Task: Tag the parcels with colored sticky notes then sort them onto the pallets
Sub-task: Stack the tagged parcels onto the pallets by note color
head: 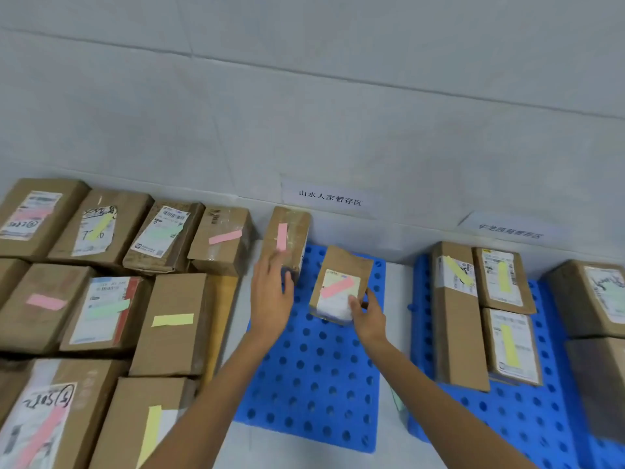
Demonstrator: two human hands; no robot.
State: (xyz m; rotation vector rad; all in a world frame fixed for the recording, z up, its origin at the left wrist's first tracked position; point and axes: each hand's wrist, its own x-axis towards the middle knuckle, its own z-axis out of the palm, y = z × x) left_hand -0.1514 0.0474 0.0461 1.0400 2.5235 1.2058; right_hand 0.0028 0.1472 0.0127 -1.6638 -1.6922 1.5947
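Two brown parcels with pink sticky notes sit at the far end of the middle blue pallet (314,374). My left hand (270,292) lies flat, fingers straight, on the taller parcel (287,228) by the wall. My right hand (368,316) grips the near right corner of the smaller parcel (341,279), thumb on its white label. Both parcels touch the pallet; the smaller one looks slightly tilted.
Several tagged parcels with pink, yellow and green notes crowd the left side (101,299). A second blue pallet (527,411) on the right carries yellow-tagged parcels (500,282). Paper signs (329,198) hang on the wall behind each pallet.
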